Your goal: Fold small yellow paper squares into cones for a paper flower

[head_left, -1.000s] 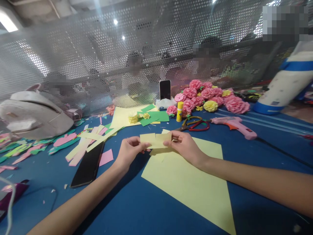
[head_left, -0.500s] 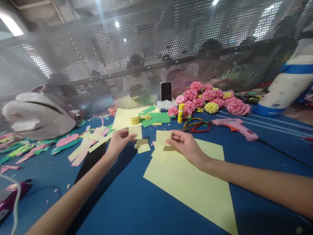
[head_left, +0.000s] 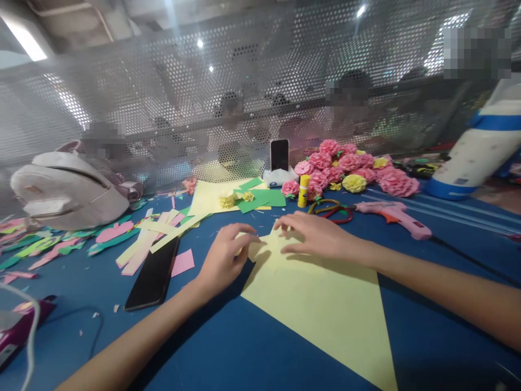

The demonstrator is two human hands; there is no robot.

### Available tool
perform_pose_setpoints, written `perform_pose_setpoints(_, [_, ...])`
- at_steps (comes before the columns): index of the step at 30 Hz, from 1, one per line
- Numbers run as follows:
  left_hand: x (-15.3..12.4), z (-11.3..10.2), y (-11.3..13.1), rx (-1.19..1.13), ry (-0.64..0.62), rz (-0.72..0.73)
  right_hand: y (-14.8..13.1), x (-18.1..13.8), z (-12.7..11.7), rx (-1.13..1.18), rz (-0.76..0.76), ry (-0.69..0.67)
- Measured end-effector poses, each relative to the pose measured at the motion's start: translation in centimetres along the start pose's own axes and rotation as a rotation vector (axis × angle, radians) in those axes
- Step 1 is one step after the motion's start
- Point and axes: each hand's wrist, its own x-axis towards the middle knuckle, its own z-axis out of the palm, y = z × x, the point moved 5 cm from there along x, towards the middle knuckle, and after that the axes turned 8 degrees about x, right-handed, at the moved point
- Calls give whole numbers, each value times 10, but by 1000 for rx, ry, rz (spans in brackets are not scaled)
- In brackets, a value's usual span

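Note:
My left hand (head_left: 230, 255) hovers at the left corner of a large pale yellow paper sheet (head_left: 325, 309), its curved fingers apart and nothing visibly held. Small pale yellow paper squares (head_left: 260, 248) lie between my hands, on the sheet's upper left part; the fingers partly hide them, so whether they touch is unclear. Above the sheet's far edge, my right hand (head_left: 311, 233) is open, with thumb and fingers spread. Left of my left hand are a pink paper square (head_left: 183, 263) and a black phone (head_left: 152, 277) lying flat.
Pink and yellow paper flowers (head_left: 350, 165) are piled at the back right. Before them stand a yellow glue stick (head_left: 303, 191), scissors (head_left: 334, 212) and a pink glue gun (head_left: 401, 217). Paper strips (head_left: 148, 244), a white backpack (head_left: 73, 190) and a tilted bottle (head_left: 476, 146) flank the work.
Both hands have let go of their small yellow squares. My left hand has moved right and nearer to me, uncovering the phone and the pink square. My right hand's fingers have spread.

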Motion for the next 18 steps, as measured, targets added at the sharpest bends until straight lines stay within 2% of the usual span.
perform_pose_setpoints(5, [-6, 12, 4, -60, -76, 31, 8, -2, -5, -138, 87, -136])
perform_pose_setpoints(10, [-4, 14, 4, -198, -65, -109, 2, 0, 3, -23, 51, -222])
perform_pose_setpoints(13, [-4, 20, 0, -330, -44, -254, -9, 1, 7, 104, -5, -196])
perform_pose_setpoints(18, [-9, 35, -15, -540, -96, -419, -22, -1, 14, 354, -55, -76])
